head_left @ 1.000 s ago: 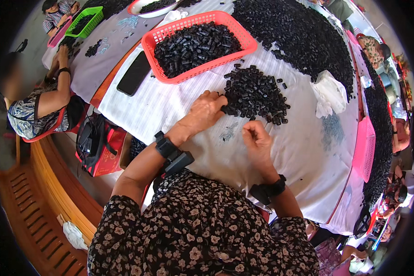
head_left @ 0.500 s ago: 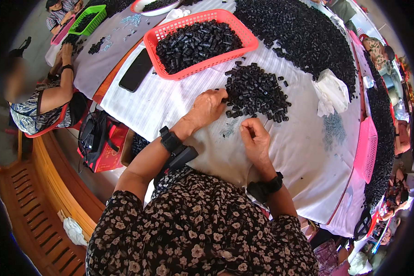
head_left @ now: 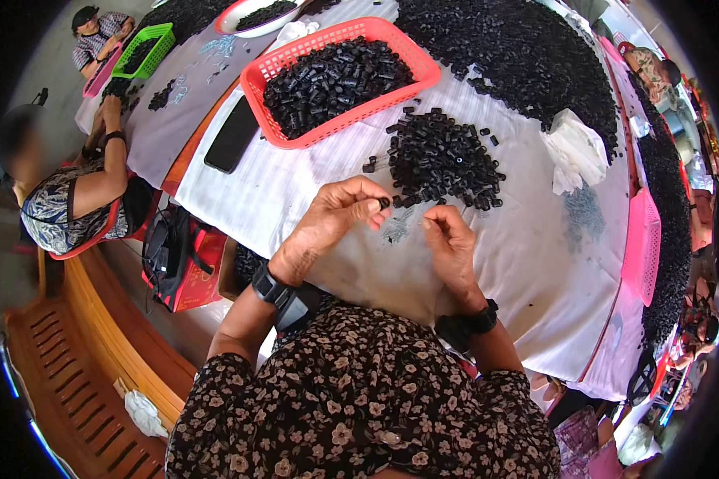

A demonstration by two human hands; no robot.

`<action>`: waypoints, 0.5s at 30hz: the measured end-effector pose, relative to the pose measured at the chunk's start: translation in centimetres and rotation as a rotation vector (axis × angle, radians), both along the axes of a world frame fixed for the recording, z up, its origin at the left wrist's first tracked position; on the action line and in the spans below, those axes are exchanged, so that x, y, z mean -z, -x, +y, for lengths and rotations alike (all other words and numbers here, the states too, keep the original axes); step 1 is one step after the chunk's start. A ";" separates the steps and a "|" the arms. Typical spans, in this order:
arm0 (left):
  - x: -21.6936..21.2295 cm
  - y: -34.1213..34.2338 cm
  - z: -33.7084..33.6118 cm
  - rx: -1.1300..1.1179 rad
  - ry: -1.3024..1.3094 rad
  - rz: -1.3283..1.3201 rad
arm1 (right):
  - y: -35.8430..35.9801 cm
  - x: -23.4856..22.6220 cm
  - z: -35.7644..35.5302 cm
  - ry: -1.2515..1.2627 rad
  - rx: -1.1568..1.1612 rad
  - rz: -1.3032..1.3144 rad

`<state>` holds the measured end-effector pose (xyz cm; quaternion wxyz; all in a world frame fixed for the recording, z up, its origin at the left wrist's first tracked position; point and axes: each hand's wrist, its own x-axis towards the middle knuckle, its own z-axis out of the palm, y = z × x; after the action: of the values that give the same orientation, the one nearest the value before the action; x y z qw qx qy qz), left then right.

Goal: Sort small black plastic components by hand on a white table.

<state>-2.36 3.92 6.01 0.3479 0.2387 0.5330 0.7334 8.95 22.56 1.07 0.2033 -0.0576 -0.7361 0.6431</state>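
Between the thumb and fingertips of my left hand [head_left: 339, 217] is a small black cylindrical part [head_left: 383, 203], held just off the near left side of a loose pile of the same black parts [head_left: 439, 160]. My right hand [head_left: 451, 246] is closed in a pinch a short way to the right, its fingertips by the pile's near edge. Whatever its fingers grip is too small to make out. On the cloth between both hands lie thin bluish-grey scraps [head_left: 395, 230].
A red plastic basket [head_left: 307, 142] full of black parts stands beyond the pile, a black phone [head_left: 232, 136] at its left. A crumpled white bag [head_left: 574, 152] and more scraps [head_left: 585, 211] lie right. A huge black heap [head_left: 511, 64] covers the far table. Another person [head_left: 76, 184] works at left.
My left hand has drawn back from the pile toward me, now with one black part in its fingertips. My right hand has shifted slightly to the right, still pinched.
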 end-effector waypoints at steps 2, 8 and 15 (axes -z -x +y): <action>-0.4 -0.8 -0.5 0.018 -0.101 -0.127 | -0.1 -0.6 0.0 0.014 -0.002 -0.064; -0.8 -2.2 -0.9 0.012 -0.131 -0.156 | 0.1 -6.0 -2.0 0.208 -0.098 -0.003; -0.8 -2.6 -1.2 -0.004 -0.076 -0.105 | 0.6 -6.7 -3.3 0.210 -0.200 -0.009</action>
<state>0.23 2.70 6.85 0.3646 0.2119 0.4863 0.7653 8.40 19.24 7.80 0.1279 -0.0078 -0.6677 0.7334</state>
